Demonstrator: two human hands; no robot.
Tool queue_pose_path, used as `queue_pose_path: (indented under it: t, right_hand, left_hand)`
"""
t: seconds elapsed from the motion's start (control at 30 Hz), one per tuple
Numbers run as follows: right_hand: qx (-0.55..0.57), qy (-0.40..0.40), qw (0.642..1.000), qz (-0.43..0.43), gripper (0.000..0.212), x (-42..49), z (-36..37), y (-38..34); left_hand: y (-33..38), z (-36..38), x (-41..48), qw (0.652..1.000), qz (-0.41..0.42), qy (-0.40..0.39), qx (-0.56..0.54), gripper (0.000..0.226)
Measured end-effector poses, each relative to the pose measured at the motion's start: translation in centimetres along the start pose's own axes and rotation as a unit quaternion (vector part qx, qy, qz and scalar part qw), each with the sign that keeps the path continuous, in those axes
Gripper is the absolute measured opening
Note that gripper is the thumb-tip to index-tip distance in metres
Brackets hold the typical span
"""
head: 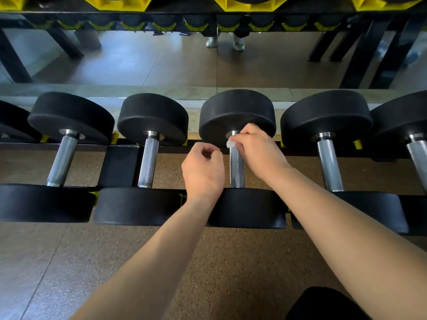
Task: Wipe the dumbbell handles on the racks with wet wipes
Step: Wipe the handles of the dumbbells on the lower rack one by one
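Observation:
Several black dumbbells with knurled steel handles lie side by side on a low rack [120, 167]. My right hand [257, 150] grips a small white wet wipe [230, 143] against the far end of the middle dumbbell's handle [236, 168], close to its far weight [235, 112]. My left hand [203, 168] hovers just left of that handle with its fingers curled and nothing visible in it. Its wrist passes over the near weight [247, 207]. Neighbouring handles stand bare on the left [149, 159] and on the right [329, 162].
A mirror [208, 58] runs behind the rack and reflects the floor, rack legs and a pair of shoes. An upper rack tier with yellow cradles [233, 3] overhangs the top. Brown speckled floor lies in front, and a dark shape [323, 304] sits at the bottom right.

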State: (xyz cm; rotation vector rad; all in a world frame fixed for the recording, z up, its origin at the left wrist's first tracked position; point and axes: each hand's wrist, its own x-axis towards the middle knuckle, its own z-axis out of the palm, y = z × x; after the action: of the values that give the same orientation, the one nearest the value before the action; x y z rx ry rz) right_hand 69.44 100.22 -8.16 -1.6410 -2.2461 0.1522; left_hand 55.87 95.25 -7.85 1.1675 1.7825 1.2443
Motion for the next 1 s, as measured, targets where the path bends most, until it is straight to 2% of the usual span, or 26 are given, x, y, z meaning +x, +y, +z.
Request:
queue_pose_path:
  t: [0.1, 0.17, 0.27, 0.33, 0.43, 0.57, 0.63, 0.7, 0.77, 0.83, 0.9, 0.93, 1.0]
  right_hand:
    - [0.014, -0.097, 0.994, -0.041, 0.024, -1.4, -0.4, -0.6]
    - [0.037, -0.116, 0.992, -0.032, 0.024, -1.8, -1.2, -0.5]
    - [0.144, -0.034, 0.988, 0.052, 0.024, -2.1, -2.2, -0.2]
    - [0.23, 0.02, 0.97, 0.081, 0.02, -2.3, -2.5, -0.7]
    - [0.323, 0.043, 0.941, 0.095, 0.015, -2.4, -2.4, -1.9]
    - [0.344, 0.06, 0.931, 0.109, 0.019, -3.0, -2.4, -2.1]
    - [0.334, 0.06, 0.934, 0.11, 0.022, -3.5, -2.6, -2.0]
    - [0.325, 0.019, 0.938, 0.124, 0.027, -4.0, -2.6, -2.1]
    - [0.294, -0.005, 0.943, 0.156, 0.03, -4.9, -2.1, -2.1]
    - [0.246, 0.045, 0.941, 0.228, 0.029, -6.0, -1.2, -2.1]
    - [0.246, 0.112, 0.91, 0.314, 0.024, -7.0, -0.5, -2.4]
    - [0.255, 0.136, 0.896, 0.336, 0.021, -7.2, -0.4, -2.5]
    - [0.248, 0.151, 0.894, 0.342, 0.016, -7.0, -0.3, -2.6]
  left_hand:
    - [-0.2, -0.1, 0.1, 1.0, -0.006, 0.002, -0.014, 0.014]
    - [-0.3, -0.1, 0.3, 1.0, -0.012, -0.005, -0.012, 0.015]
    - [-0.4, -0.6, 0.8, 0.997, -0.03, -0.072, -0.027, 0.018]
    - [-0.3, -1.1, 1.2, 0.987, -0.04, -0.137, -0.077, 0.015]
    - [0.2, -1.9, 1.2, 0.962, -0.031, -0.205, -0.178, 0.011]
    - [0.2, -2.2, 1.7, 0.944, -0.009, -0.238, -0.229, 0.009]
    - [0.1, -2.0, 2.0, 0.941, 0.0, -0.254, -0.225, 0.01]
    - [0.0, -1.8, 2.3, 0.939, -0.001, -0.269, -0.216, 0.009]
    - [-0.3, -1.3, 3.1, 0.951, 0.013, -0.259, -0.165, 0.007]
    - [-0.7, -0.9, 4.3, 0.974, 0.035, -0.214, -0.071, 0.008]
    - [-1.2, -0.5, 5.7, 0.984, 0.05, -0.17, 0.009, 0.013]
    - [-1.4, 0.0, 6.3, 0.985, 0.062, -0.156, 0.033, 0.016]
    - [-1.5, 1.0, 6.8, 0.986, 0.077, -0.14, 0.046, 0.02]
